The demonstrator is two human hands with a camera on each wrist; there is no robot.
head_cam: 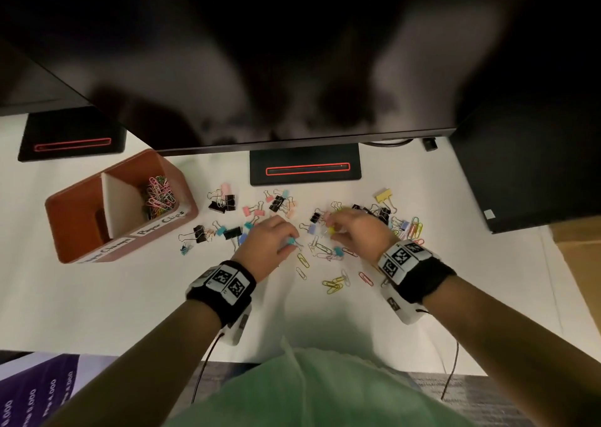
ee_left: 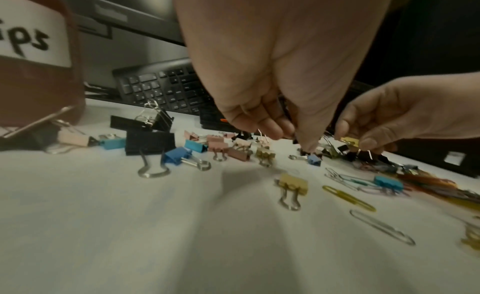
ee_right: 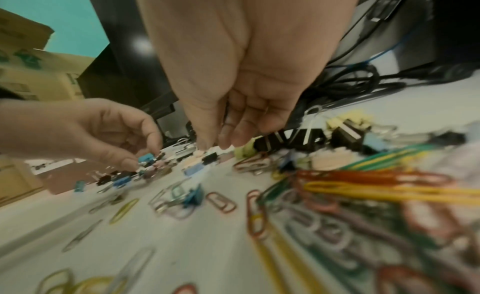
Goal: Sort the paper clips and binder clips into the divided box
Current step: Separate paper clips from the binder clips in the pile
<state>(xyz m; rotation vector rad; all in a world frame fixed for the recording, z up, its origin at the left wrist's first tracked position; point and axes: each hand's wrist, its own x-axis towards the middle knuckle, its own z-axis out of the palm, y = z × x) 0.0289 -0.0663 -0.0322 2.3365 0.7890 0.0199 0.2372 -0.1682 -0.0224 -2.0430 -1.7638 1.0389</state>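
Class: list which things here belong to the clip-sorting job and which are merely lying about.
Job: divided box, paper clips, binder clips, left hand, right hand.
Lying about: monitor, keyboard, cables, cardboard box.

Both forearms reach fwd over the desk, palms down, wrists in black bands w/ white marker blocks. Left hand point(head_cam: 271, 243) has fingers curled, thumb & fingertips pinching a small teal binder clip point(head_cam: 291, 242). Right hand point(head_cam: 356, 228) likewise curled, pinching a yellow binder clip point(ee_left: 349, 141).
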